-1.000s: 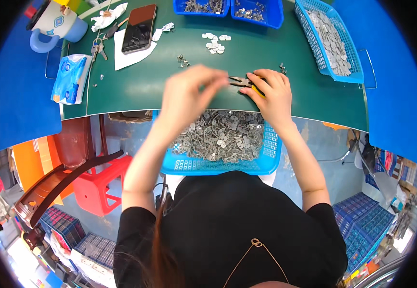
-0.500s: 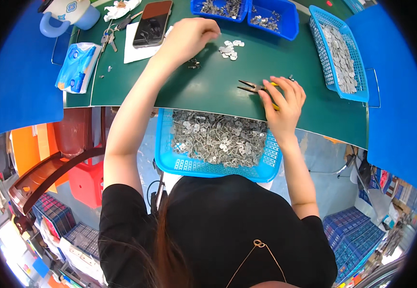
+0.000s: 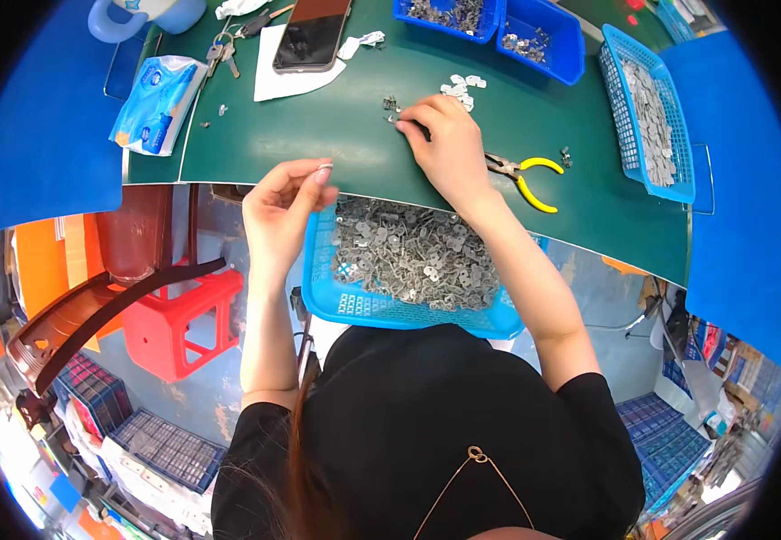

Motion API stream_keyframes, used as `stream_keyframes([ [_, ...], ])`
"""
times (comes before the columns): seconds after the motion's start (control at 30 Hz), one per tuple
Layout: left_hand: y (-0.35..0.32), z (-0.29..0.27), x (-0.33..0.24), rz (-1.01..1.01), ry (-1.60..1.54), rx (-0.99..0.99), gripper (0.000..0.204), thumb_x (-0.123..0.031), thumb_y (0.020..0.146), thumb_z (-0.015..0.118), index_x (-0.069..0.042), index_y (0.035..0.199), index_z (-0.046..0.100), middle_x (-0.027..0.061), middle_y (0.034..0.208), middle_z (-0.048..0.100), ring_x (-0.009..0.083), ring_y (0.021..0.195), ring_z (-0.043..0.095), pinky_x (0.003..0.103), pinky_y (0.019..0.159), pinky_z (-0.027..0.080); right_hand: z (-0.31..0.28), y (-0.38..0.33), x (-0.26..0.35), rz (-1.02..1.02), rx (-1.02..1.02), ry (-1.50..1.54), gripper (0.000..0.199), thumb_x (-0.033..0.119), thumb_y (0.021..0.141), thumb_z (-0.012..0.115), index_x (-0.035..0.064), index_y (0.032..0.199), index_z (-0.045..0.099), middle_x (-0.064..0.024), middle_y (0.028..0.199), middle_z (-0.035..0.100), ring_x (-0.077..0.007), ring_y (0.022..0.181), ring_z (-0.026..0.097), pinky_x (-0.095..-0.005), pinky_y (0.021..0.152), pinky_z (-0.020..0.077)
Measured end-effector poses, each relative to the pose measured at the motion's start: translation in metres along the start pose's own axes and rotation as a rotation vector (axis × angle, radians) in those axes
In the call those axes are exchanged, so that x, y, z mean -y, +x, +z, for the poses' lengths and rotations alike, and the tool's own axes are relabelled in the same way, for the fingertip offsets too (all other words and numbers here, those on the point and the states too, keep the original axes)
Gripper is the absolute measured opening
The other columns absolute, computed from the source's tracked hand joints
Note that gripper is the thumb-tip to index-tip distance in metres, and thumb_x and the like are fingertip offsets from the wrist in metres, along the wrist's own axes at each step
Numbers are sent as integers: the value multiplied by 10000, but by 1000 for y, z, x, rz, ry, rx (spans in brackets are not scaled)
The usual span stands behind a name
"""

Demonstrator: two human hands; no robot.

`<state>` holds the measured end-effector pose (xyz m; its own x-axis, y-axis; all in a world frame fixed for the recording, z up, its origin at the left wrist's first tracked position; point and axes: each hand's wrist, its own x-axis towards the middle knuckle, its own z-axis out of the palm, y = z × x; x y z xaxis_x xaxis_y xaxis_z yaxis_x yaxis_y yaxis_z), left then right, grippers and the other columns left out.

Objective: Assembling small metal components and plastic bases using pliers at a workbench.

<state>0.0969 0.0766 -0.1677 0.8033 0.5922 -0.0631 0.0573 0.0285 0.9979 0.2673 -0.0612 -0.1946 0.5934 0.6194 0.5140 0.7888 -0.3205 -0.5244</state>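
My left hand [image 3: 284,205] is raised by the near edge of the table, thumb and forefinger pinching a small flat metal piece [image 3: 325,166]. My right hand [image 3: 449,148] reaches over the tabletop with its fingers pinched together at a tiny metal part [image 3: 391,119]. Just beyond those fingertips lies a little group of dark metal parts [image 3: 390,103]. Flat silvery metal plates [image 3: 459,87] form a loose heap behind the right hand. Yellow-handled pliers [image 3: 525,169] rest on the table, their jaws partly hidden by the right wrist.
Below the table edge, a blue basket [image 3: 363,310] holds many metal pieces. Two blue bins [image 3: 542,67] stand at the back, and a light-blue basket [image 3: 620,117] of plates at the right. A phone [image 3: 311,36], keys [image 3: 223,54] and a tissue pack [image 3: 158,103] lie left.
The right hand has let go of the pliers and moved left to the small parts. My left hand has come back toward the near edge with a flat metal piece.
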Motion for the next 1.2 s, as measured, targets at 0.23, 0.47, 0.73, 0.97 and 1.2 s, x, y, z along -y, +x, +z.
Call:
stream_keyframes([
  [0.23, -3, 15, 6, -52, -155, 43, 204, -69, 879, 632, 25, 1061, 633, 94, 888, 691, 145, 836, 669, 230, 659, 537, -19, -21, 5, 22, 23, -43, 79, 19, 755, 667, 33, 828, 642, -79, 838, 623, -233, 760, 594, -319, 662, 481],
  [0.47, 0, 61, -2, -143, -332, 120, 258, -66, 896, 603, 58, 1122, 581, 136, 958, 683, 174, 883, 668, 249, 759, 546, -55, -34, 21, 491, -22, 433, 172, 21, 890, 564, 8, 1027, 666, -40, 878, 600, -80, 706, 505, -213, 650, 433],
  [0.73, -14, 105, 0, -74, -359, 167, 241, -50, 894, 606, 62, 1108, 592, 136, 986, 674, 157, 896, 655, 258, 795, 536, -80, -53, 40, 526, -158, 893, 174, -56, 806, 649, -43, 978, 666, -112, 969, 668, -146, 893, 623, -247, 800, 492],
  [0.97, -21, 119, -10, -60, -365, 206, 284, -17, 893, 591, 58, 1167, 578, 139, 1030, 658, 160, 939, 643, 267, 844, 529, -87, -61, 30, 483, -111, 717, 186, -83, 778, 652, -43, 956, 686, -115, 945, 676, -158, 882, 627, -256, 815, 497],
  [1.2, -25, 124, -12, -10, -302, 204, 287, 2, 892, 581, 60, 1174, 578, 151, 1045, 655, 156, 958, 633, 263, 868, 518, -88, -63, 29, 399, -188, 666, 195, -93, 772, 650, -26, 949, 699, -109, 934, 681, -153, 873, 628, -249, 789, 492],
])
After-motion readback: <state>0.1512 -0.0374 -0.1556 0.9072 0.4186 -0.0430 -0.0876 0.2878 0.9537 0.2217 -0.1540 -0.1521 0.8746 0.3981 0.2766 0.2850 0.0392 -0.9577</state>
